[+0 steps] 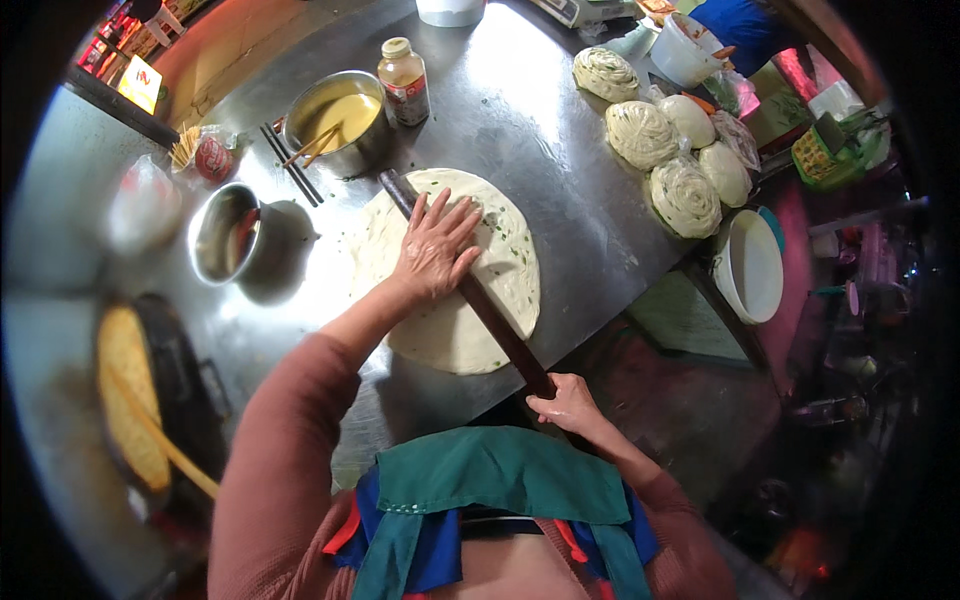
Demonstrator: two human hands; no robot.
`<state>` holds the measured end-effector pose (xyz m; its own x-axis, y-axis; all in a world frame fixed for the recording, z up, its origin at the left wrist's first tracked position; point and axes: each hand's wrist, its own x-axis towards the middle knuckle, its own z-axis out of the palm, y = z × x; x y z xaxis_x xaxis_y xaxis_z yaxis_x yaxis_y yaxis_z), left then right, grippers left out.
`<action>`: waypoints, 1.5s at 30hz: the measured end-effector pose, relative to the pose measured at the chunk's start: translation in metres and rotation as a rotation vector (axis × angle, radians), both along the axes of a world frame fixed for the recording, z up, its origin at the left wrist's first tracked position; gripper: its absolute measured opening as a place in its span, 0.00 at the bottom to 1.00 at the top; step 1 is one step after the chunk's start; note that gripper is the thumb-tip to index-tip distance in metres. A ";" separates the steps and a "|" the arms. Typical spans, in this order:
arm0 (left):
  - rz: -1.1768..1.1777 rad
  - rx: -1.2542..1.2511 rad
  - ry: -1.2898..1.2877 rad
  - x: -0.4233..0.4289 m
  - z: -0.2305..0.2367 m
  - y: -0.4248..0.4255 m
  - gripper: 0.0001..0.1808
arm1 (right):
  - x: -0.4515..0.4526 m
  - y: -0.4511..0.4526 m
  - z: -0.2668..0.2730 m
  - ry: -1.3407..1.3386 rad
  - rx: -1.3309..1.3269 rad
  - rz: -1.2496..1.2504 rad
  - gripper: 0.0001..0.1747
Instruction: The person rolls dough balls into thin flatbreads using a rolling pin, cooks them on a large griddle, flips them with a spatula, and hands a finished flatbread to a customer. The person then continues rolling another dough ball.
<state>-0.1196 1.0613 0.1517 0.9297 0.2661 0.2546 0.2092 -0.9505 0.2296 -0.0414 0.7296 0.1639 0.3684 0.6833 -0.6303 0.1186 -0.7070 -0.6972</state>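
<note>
A round sheet of dough [499, 262] flecked with chopped green onion lies flat on the steel table [570, 225]. Across it, on a slant, runs a long dark wooden rolling pin [495, 322]. My left hand [437, 244] rests palm down on the pin's upper part, fingers spread over pin and dough. Near the table's front edge, my right hand [564, 405] grips the lower end of the pin. The pin's far tip reaches the dough's upper left rim.
Coiled scallion dough [643, 135] is heaped at the right, near a white bucket [748, 266]. At the left stand a pot of yellow liquid [349, 112], a glass jar [405, 82], dark chopsticks [292, 165] and a steel bowl [225, 234]. A pan [180, 390] holds a browned flatbread [131, 390].
</note>
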 end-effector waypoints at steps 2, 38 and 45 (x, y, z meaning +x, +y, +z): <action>0.036 0.070 0.052 0.038 0.002 -0.007 0.33 | 0.022 -0.006 -0.005 0.066 0.028 -0.007 0.16; 0.258 0.040 0.044 -0.006 0.021 0.035 0.40 | -0.052 0.019 0.002 -0.922 0.057 0.491 0.15; 0.077 0.036 0.263 -0.074 0.009 0.035 0.30 | -0.100 0.029 -0.013 -1.181 0.094 0.568 0.11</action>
<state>-0.1940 1.0962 0.1605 0.9426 0.3335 0.0175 0.3290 -0.9362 0.1237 -0.1413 0.7582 0.1510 0.3096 0.9483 -0.0701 0.9503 -0.3112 -0.0128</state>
